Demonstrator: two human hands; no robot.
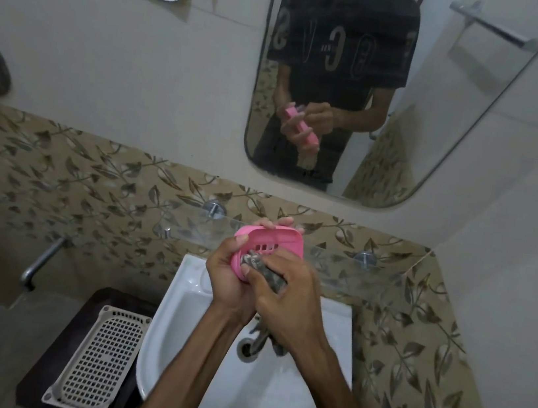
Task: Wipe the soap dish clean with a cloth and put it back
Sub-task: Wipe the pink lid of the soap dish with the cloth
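A pink soap dish (276, 241) with drain slots is held tilted above the white washbasin (177, 308). My left hand (229, 279) grips its left edge, with fingertips curled over its far rim. My right hand (289, 296) presses a grey patterned cloth (265, 270) into the near end of the dish; a tail of the cloth hangs below my wrist. Just behind the dish runs a glass shelf (338, 263) on metal mounts.
A mirror (409, 126) above the shelf reflects a person holding the dish. A white plastic grid tray (101, 356) lies on a dark surface left of the basin. A metal tap (45, 259) juts from the tiled wall at left. A corner wall stands close on the right.
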